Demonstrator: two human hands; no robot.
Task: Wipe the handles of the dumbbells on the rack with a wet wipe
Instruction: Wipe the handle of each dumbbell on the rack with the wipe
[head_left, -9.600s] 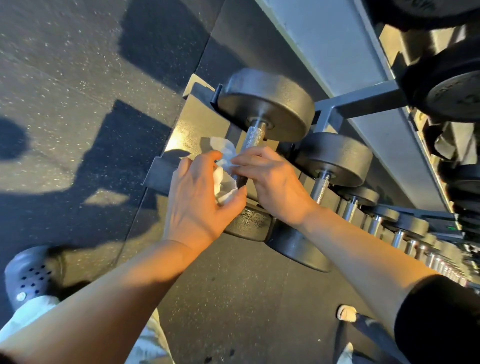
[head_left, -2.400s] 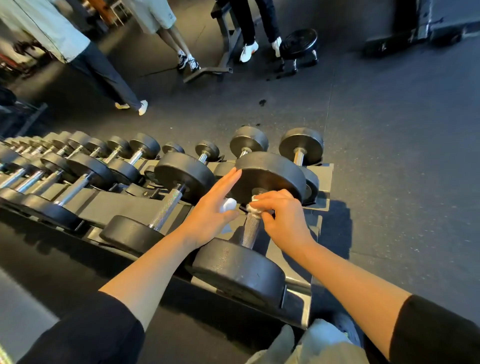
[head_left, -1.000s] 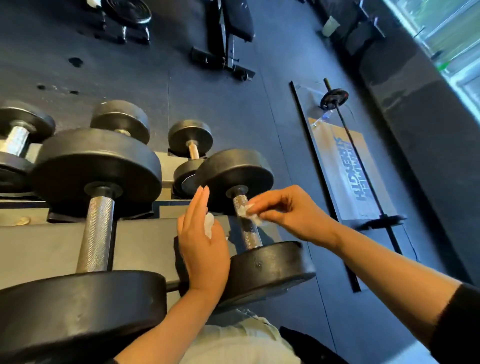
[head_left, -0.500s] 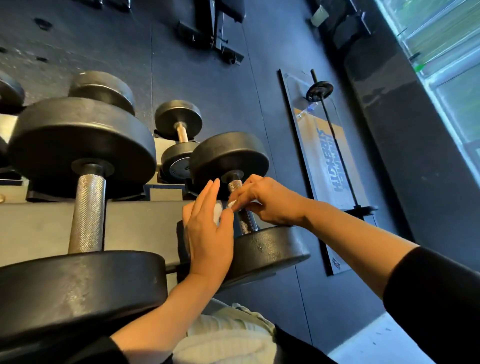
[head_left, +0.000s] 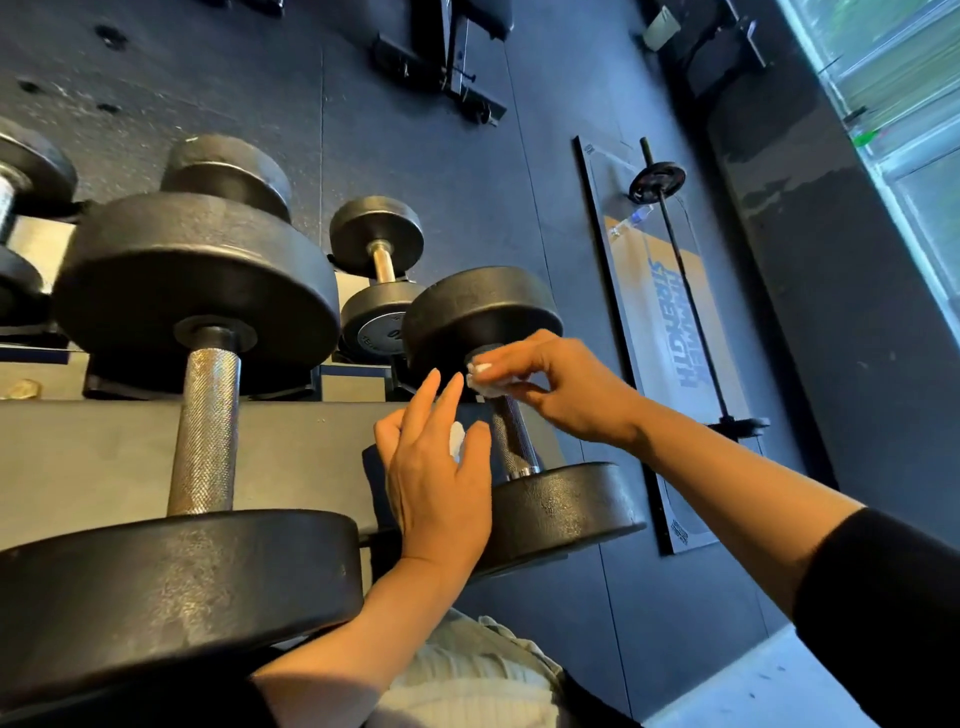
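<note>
The dumbbell heads (head_left: 483, 312) are matt black, faintly mottled where light strikes them. The handles (head_left: 205, 431) are silvery steel with a fine cross-hatched knurl. The wet wipe (head_left: 485, 382) is white, and a second scrap of white (head_left: 457, 439) shows behind the left hand. The rack shelf (head_left: 104, 452) is dull grey. The floor (head_left: 467, 208) is dark charcoal with pale speckles. A floor mat (head_left: 670, 322) carries blue lettering on an orange and grey ground. The right sleeve (head_left: 883, 608) is black; the trousers (head_left: 467, 675) are off-white and ribbed.

— Sleeves? Black, on the right forearm (head_left: 878, 613), ending short of the wrist; left hand (head_left: 439, 483) and right hand (head_left: 566, 389) bare.
— Legwear? Pale ribbed fabric (head_left: 467, 675).
</note>
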